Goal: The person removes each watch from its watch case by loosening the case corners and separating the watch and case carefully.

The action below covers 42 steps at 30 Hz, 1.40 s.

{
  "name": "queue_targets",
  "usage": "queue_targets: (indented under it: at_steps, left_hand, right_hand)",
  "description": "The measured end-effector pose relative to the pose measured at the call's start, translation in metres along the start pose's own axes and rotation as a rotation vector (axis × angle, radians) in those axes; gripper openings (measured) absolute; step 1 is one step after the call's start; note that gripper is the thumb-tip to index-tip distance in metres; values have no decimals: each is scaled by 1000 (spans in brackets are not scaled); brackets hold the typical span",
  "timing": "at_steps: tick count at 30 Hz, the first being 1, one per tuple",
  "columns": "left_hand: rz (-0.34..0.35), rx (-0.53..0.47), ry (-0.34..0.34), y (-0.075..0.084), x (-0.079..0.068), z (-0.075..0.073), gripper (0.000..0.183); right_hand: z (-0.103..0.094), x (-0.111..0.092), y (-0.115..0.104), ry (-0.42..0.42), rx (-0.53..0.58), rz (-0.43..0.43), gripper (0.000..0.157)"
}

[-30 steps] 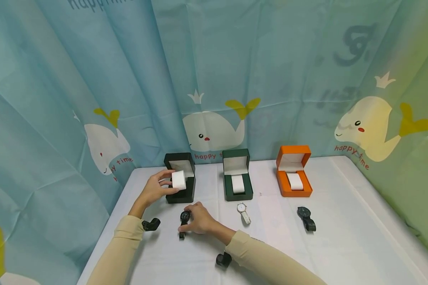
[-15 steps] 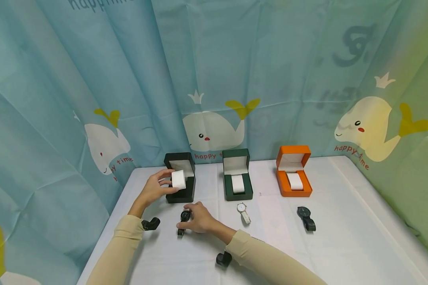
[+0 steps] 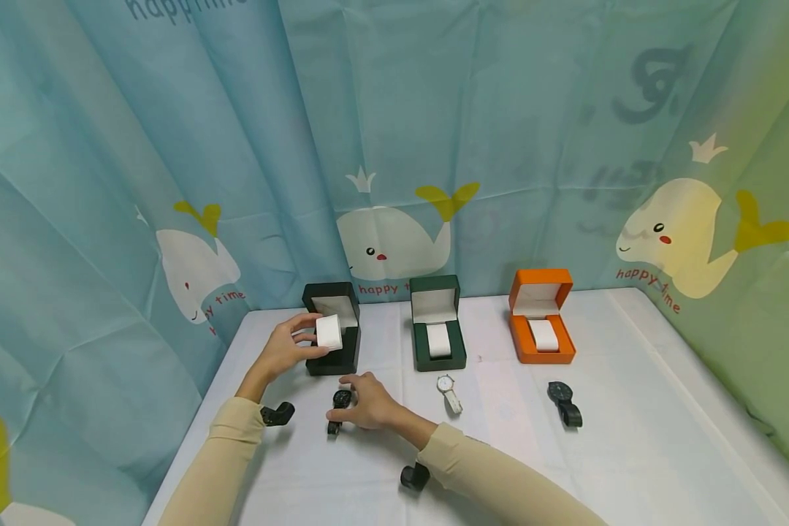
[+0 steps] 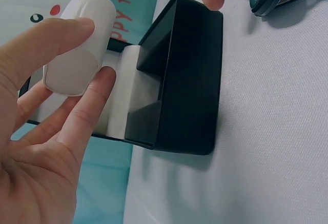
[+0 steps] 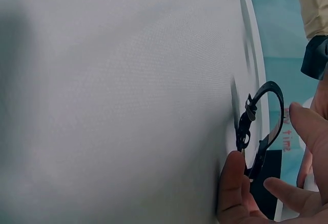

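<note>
My left hand (image 3: 286, 348) pinches a white watch cushion (image 4: 79, 49) between thumb and fingers, raised over the open black watch box (image 3: 345, 356). In the left wrist view, the box (image 4: 192, 75) shows a hollow beside its pale lid lining. Just in front of that box, my right hand (image 3: 370, 403) holds a black wristwatch (image 3: 341, 399) low at the white table. The right wrist view shows the fingers at the watch's case and the thumb beside its looped black strap (image 5: 277, 93); part of the watch is hidden by the fingers.
A green watch box (image 3: 439, 343) and an orange watch box (image 3: 544, 337) stand open at the back, each with a white cushion. Before them lie a silver-white watch (image 3: 448, 393) and another black watch (image 3: 564, 403). A whale-print curtain (image 3: 394, 146) hangs behind the table (image 3: 500, 453).
Over the first half second, the strap end of the black wristwatch shifted slightly left and away from me, along with my right thumb. My left hand keeps the cushion in place.
</note>
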<state>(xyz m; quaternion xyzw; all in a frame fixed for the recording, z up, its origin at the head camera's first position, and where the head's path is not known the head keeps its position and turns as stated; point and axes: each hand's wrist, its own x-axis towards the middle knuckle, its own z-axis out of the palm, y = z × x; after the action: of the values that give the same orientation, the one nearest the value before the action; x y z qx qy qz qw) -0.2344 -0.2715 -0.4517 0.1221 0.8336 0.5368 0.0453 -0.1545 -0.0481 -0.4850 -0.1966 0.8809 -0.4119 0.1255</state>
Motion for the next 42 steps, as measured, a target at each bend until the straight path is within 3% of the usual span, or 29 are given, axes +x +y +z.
queue_targets:
  at_steps: [12, 26, 42]
  left_hand:
    - [-8, 12, -1, 1, 2, 0, 71]
    - [-38, 65, 14, -1, 4, 1, 73]
    - [-42, 56, -9, 1, 2, -3, 72]
  right_hand:
    - [-5, -1, -2, -8, -6, 0, 70]
    - [-9, -4, 3, 79, -164, 3, 78]
    - [-20, -4, 6, 96, -183, -16, 78]
